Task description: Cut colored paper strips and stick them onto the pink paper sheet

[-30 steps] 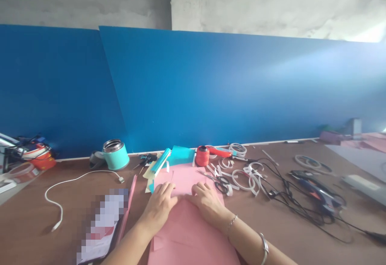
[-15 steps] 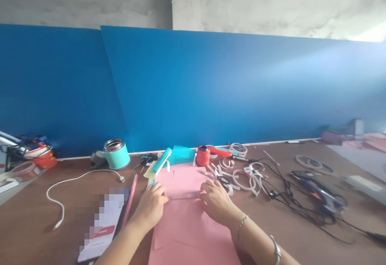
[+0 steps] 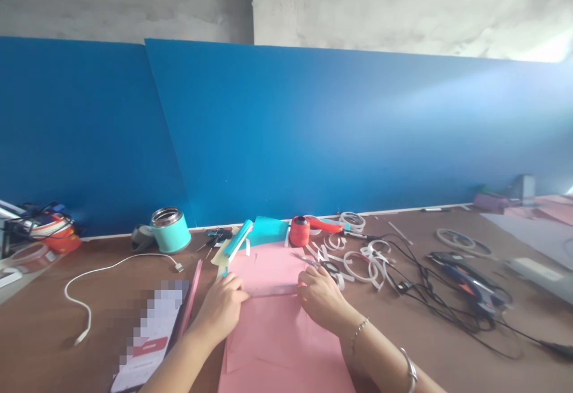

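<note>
Pink paper sheets (image 3: 286,345) lie lengthwise in front of me. Across them runs a narrow pale-pink strip (image 3: 273,290); I cannot tell whether it is folded paper or a separate piece. My left hand (image 3: 226,305) pinches its left end, fingers closed. At the other end my right hand (image 3: 323,297) has its fingers bent and closed on the strip. A pair of scissors (image 3: 330,266) lies just beyond the right hand, partly behind it. Past the pink paper are a turquoise sheet (image 3: 268,231) and a turquoise roll (image 3: 239,239).
On the left are a phone (image 3: 150,336), a white USB cable (image 3: 89,306) and a turquoise cup (image 3: 171,232). A red thread spool (image 3: 299,232) stands behind the paper. White strip coils (image 3: 360,265), black cords and a glue gun (image 3: 470,285) spread rightward. A blue panel (image 3: 313,136) borders the back.
Both hands keep their grip at the strip's ends and have barely moved. The whole view has shifted slightly, so objects sit a little further left.
</note>
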Tool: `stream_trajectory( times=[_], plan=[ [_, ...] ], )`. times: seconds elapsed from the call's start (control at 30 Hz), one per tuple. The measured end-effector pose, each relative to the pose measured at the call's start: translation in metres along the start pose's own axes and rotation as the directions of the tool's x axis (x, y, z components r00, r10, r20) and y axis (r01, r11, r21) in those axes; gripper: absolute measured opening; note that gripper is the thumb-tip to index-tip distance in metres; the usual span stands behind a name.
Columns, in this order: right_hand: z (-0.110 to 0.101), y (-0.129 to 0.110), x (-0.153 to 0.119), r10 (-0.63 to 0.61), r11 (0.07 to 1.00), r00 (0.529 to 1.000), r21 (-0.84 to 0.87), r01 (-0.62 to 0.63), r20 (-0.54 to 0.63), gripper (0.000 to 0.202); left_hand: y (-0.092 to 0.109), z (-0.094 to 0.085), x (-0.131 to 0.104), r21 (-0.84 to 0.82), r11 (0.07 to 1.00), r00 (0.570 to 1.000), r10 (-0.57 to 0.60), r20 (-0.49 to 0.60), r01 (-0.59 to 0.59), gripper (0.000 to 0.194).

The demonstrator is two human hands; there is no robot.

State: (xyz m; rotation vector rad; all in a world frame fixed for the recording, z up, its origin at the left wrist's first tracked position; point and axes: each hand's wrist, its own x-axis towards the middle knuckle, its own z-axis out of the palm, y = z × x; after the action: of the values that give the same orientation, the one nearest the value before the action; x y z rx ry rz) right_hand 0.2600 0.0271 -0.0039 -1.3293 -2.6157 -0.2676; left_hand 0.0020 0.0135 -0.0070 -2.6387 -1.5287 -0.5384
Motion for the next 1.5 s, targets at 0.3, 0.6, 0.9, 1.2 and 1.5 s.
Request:
stream_trajectory(
  times=[0.3,0.6,0.9,1.2,1.5],
  plan=[
    [0.009,0.001,0.000,-0.018,1.000,0.999,-0.019,0.017,-0.042,0.018,-0.001,0.002,0.000,-0.016,1.000,1.000,-0.004,-0.002,0.004,0.042],
    [0.006,0.001,0.000,-0.020,1.000,1.000,-0.004,0.020,0.001,0.019,-0.001,-0.001,0.000,-0.025,1.000,1.000,-0.003,0.001,0.003,0.044],
    [0.004,-0.002,0.001,-0.028,0.999,0.998,-0.032,0.030,0.061,0.019,0.000,-0.003,0.001,-0.024,1.000,1.000,-0.001,-0.002,0.001,0.047],
    [0.004,-0.002,0.001,-0.036,0.998,0.998,-0.050,0.039,0.056,0.019,-0.002,-0.002,-0.001,-0.016,1.000,1.000,0.006,-0.009,-0.006,0.044],
    [0.012,-0.002,0.002,-0.026,0.999,1.000,-0.043,0.026,0.004,0.019,-0.007,-0.002,-0.002,-0.006,0.999,0.986,-0.039,-0.162,0.039,0.039]
  ],
)
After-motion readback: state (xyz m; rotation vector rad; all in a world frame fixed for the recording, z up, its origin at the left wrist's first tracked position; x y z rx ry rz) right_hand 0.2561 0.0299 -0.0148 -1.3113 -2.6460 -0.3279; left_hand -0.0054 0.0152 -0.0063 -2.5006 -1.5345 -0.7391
